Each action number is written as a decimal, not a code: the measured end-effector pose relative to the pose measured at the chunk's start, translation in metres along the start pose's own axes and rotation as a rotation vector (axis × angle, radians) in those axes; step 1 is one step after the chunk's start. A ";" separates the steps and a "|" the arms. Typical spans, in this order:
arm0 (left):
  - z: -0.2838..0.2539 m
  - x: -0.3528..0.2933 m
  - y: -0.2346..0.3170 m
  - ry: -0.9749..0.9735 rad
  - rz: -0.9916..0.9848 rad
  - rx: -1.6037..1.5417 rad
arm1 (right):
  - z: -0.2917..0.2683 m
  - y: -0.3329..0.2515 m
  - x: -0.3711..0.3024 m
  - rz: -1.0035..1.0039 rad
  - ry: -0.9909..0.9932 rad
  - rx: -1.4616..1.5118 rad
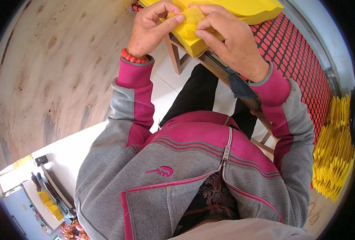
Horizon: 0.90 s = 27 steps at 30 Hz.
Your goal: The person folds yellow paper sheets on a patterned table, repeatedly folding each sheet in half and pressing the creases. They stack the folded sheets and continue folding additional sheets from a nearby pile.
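A piece of yellow fabric-like material (192, 16) is held up between both hands near the top edge of the head view. My left hand (150, 30), with red beads at the wrist, is closed, pinching the left side between thumb and fingertips. On the other side, my right hand (237, 44) is closed on the material too, its thumb pressed against the folded lower part. More yellow material (257, 11) lies just behind the hands, on a red and black patterned cover. Where the held piece ends and the material below begins is hard to tell.
A large wooden board (53, 76) fills the left. The red and black patterned cover (295, 60) runs down the right, above a wooden frame (217, 66). Many-layered yellow pieces (333, 152) are stacked at the far right. Dark trousers (193, 92) show below the hands.
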<state>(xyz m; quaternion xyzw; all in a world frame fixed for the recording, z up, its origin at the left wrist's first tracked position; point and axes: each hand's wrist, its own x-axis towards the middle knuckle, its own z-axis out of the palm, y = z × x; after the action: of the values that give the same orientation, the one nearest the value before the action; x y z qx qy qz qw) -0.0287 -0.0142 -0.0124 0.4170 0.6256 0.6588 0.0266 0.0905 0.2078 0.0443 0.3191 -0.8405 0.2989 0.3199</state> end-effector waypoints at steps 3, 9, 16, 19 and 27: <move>-0.003 -0.001 -0.002 -0.009 -0.012 -0.018 | 0.001 0.000 0.000 0.046 0.012 0.075; -0.011 -0.002 0.004 -0.117 0.087 -0.002 | 0.003 0.001 0.001 0.049 0.037 0.088; -0.007 0.002 0.003 -0.154 0.110 0.119 | 0.007 0.000 -0.002 0.129 0.105 0.159; -0.003 -0.001 0.000 -0.029 0.021 0.008 | 0.006 -0.001 -0.002 0.105 0.125 0.086; 0.012 -0.005 0.003 0.139 -0.062 -0.059 | 0.006 -0.002 -0.002 0.016 0.049 -0.038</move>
<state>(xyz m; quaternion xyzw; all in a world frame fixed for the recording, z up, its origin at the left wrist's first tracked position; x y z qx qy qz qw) -0.0171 -0.0083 -0.0144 0.3496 0.6190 0.7032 0.0156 0.0909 0.2027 0.0402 0.2988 -0.8405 0.2931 0.3440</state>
